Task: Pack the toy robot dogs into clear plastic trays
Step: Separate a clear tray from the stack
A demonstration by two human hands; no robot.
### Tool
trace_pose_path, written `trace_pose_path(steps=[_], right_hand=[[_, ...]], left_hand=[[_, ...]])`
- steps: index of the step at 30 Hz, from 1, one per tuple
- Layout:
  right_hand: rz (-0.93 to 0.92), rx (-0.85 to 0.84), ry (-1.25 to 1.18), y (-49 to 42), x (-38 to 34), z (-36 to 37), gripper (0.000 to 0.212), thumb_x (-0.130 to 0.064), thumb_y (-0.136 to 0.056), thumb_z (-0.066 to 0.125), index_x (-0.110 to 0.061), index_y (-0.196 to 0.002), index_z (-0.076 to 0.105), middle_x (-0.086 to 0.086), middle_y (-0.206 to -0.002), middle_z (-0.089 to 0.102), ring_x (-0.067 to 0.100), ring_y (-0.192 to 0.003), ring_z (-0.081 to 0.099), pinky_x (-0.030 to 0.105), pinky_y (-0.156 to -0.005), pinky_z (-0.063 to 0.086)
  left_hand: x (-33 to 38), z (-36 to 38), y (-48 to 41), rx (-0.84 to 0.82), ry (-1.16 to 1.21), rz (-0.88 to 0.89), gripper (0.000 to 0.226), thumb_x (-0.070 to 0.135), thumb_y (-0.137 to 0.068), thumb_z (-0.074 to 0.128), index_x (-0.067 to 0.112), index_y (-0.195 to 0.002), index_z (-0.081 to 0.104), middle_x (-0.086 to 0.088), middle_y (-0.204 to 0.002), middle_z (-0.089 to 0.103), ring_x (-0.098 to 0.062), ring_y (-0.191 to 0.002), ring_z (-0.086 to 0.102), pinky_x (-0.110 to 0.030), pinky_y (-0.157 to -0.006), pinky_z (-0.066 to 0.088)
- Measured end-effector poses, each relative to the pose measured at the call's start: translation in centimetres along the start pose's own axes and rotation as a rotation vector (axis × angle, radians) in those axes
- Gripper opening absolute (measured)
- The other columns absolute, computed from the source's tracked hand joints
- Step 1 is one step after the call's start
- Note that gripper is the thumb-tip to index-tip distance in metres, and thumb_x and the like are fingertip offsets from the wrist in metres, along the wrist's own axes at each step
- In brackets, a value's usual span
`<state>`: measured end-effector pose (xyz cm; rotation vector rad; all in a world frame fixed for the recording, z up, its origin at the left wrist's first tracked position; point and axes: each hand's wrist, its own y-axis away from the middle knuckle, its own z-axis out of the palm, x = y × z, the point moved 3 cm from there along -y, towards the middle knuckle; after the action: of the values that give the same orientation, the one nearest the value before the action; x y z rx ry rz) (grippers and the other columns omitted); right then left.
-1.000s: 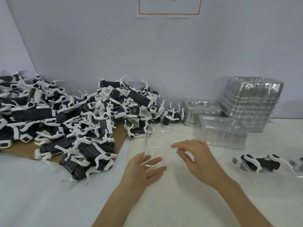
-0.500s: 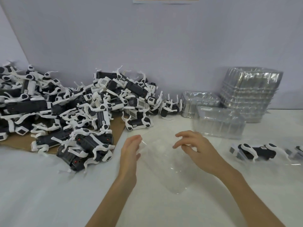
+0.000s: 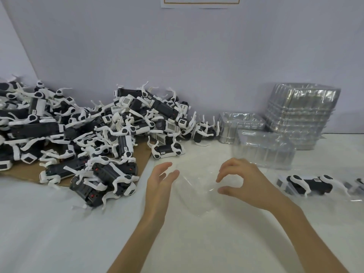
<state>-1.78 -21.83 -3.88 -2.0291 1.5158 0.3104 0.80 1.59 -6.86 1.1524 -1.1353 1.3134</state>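
Observation:
A clear plastic tray [image 3: 194,194] sits low over the white table between my two hands, hard to see against the cloth. My left hand [image 3: 159,186] stands on edge with straight fingers against the tray's left side. My right hand [image 3: 243,182] curls fingers and thumb round the tray's right end. A big pile of black-and-white toy robot dogs [image 3: 94,134] lies at the left, partly on brown cardboard [image 3: 141,158]. The nearest loose dog [image 3: 167,150] lies just beyond my left hand. One dog [image 3: 309,184] lies in a clear tray at the right.
A tall stack of clear trays [image 3: 301,115] stands at the back right by the wall. A single tray [image 3: 240,125] and an upturned tray [image 3: 264,150] sit in front of it. The white table surface [image 3: 59,233] spreads out at the near left.
My left hand turned from flat on the table up onto its edge against the tray. The tray came up between both hands, and my right hand's fingers curled round its end.

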Motion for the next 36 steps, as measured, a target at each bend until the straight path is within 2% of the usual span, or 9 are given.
trace_pose_path(steps=[4, 9, 14, 16, 20, 22, 28, 31, 36], right_hand=[[-0.003, -0.033, -0.127, 0.0, -1.8, 1.7, 0.013, -0.032, -0.080, 0.084, -0.036, -0.086, 0.073, -0.021, -0.084, 0.068, 0.004, -0.088, 0.062, 0.015, -0.078, 0.044], [0.038, -0.116, -0.218, -1.2, -2.5, 1.0, 0.006, -0.030, -0.091, 0.073, -0.031, -0.086, 0.076, -0.019, -0.085, 0.073, 0.003, -0.082, 0.067, 0.013, -0.079, 0.048], [0.103, 0.226, -0.169, -8.4, -2.3, -0.5, 0.008, -0.020, -0.088, 0.075, -0.027, -0.092, 0.073, -0.015, -0.088, 0.073, -0.001, -0.084, 0.066, 0.006, -0.071, 0.045], [0.212, 0.076, -0.069, -12.7, -1.6, 1.0, 0.022, -0.022, -0.085, 0.077, -0.021, -0.107, 0.070, -0.005, -0.101, 0.073, 0.009, -0.089, 0.066, 0.013, -0.068, 0.045], [0.318, -0.423, 0.191, -18.8, 0.1, 5.3, 0.080, -0.026, -0.084, 0.080, -0.012, -0.151, 0.038, 0.008, -0.150, 0.046, 0.027, -0.131, 0.050, 0.035, -0.105, 0.044], [0.352, -0.546, 0.190, -20.3, 0.7, 7.4, 0.095, -0.027, -0.082, 0.082, -0.014, -0.157, 0.026, 0.007, -0.156, 0.038, 0.029, -0.137, 0.045, 0.042, -0.111, 0.042], [0.254, -0.391, 0.114, -21.6, 1.1, 9.0, 0.073, -0.053, -0.080, 0.079, -0.009, -0.133, 0.056, 0.008, -0.122, 0.063, 0.023, -0.109, 0.064, 0.032, -0.089, 0.050], [0.221, -0.194, -0.027, -20.2, 0.9, 6.4, 0.048, -0.058, -0.079, 0.077, -0.013, -0.081, 0.062, 0.003, -0.071, 0.064, 0.018, -0.069, 0.068, 0.030, -0.064, 0.052], [0.243, 0.142, -0.410, -16.9, 0.4, 2.4, 0.033, -0.028, -0.079, 0.086, -0.008, -0.093, 0.063, 0.002, -0.096, 0.067, 0.020, -0.086, 0.069, 0.037, -0.066, 0.064]], left_hand=[[-0.1, 0.5, 0.4, -0.072, -0.046, -0.016, 0.032, 0.023, -0.091, 0.069, 0.031, -0.122, 0.062, 0.017, -0.126, 0.060, -0.002, -0.121, 0.053, -0.019, -0.088, 0.041], [0.3, 0.7, 0.8, -0.070, -0.096, 0.007, 0.044, 0.010, -0.091, 0.067, 0.026, -0.130, 0.054, 0.012, -0.134, 0.056, -0.012, -0.124, 0.054, -0.034, -0.104, 0.046], [0.5, 0.9, 1.0, -0.072, -0.121, 0.004, 0.043, 0.009, -0.092, 0.061, 0.029, -0.130, 0.054, 0.012, -0.131, 0.057, -0.012, -0.120, 0.058, -0.034, -0.100, 0.050], [0.5, 1.0, 1.1, -0.073, -0.141, 0.002, 0.043, 0.009, -0.092, 0.060, 0.028, -0.131, 0.054, 0.011, -0.131, 0.058, -0.013, -0.120, 0.058, -0.037, -0.101, 0.050], [0.4, 0.6, 1.0, -0.065, -0.147, -0.025, 0.043, 0.007, -0.091, 0.058, 0.026, -0.130, 0.056, 0.008, -0.132, 0.059, -0.015, -0.118, 0.059, -0.037, -0.100, 0.049], [0.2, 0.4, 0.7, -0.060, -0.129, -0.040, 0.041, 0.009, -0.092, 0.058, 0.028, -0.128, 0.057, 0.011, -0.131, 0.059, -0.011, -0.115, 0.060, -0.028, -0.090, 0.049], [-0.1, 0.4, 0.4, -0.061, -0.098, -0.071, 0.042, 0.025, -0.084, 0.060, 0.035, -0.124, 0.058, 0.021, -0.127, 0.058, -0.005, -0.113, 0.060, -0.026, -0.088, 0.047], [0.1, 0.5, 0.4, -0.062, -0.110, -0.074, 0.053, 0.035, -0.068, 0.054, 0.035, -0.120, 0.061, 0.022, -0.123, 0.061, -0.007, -0.112, 0.062, -0.033, -0.094, 0.050], [0.2, 0.5, 0.8, -0.070, -0.129, -0.072, 0.038, 0.026, -0.081, 0.060, 0.034, -0.119, 0.062, 0.019, -0.120, 0.063, -0.006, -0.106, 0.064, -0.024, -0.080, 0.045]])
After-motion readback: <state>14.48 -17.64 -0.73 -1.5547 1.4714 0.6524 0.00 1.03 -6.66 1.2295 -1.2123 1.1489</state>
